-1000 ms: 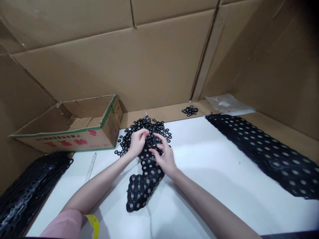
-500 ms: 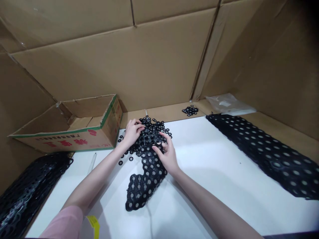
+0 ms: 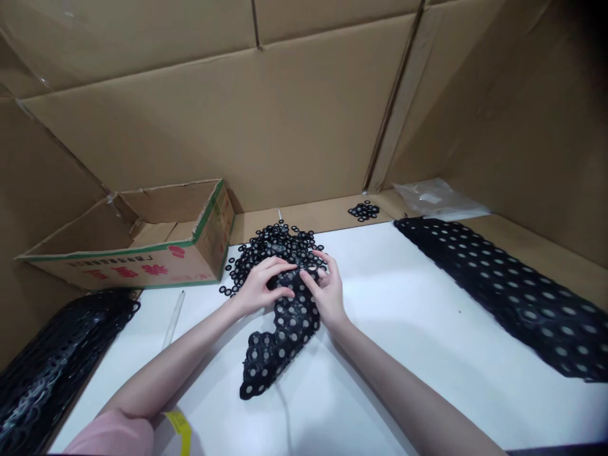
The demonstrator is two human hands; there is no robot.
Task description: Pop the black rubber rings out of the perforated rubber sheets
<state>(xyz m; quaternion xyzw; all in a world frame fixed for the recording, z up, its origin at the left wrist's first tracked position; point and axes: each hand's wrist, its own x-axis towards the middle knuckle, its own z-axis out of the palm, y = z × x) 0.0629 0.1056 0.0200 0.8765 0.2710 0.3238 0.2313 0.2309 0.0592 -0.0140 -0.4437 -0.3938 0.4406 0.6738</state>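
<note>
The left hand point(image 3: 261, 286) and right hand point(image 3: 331, 296), thumbs parted from fingers, touch the spotted strip point(image 3: 293, 323), loose rings point(image 3: 266, 242) heaped beyond it.

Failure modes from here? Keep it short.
1. Loose black rings crowd the far end of the dotted black strip; some could snag or scatter if it shifts.
2. Left hand and right hand are both at that cluttered end, so either might knock rings aside and may hide a misplaced one.
</note>
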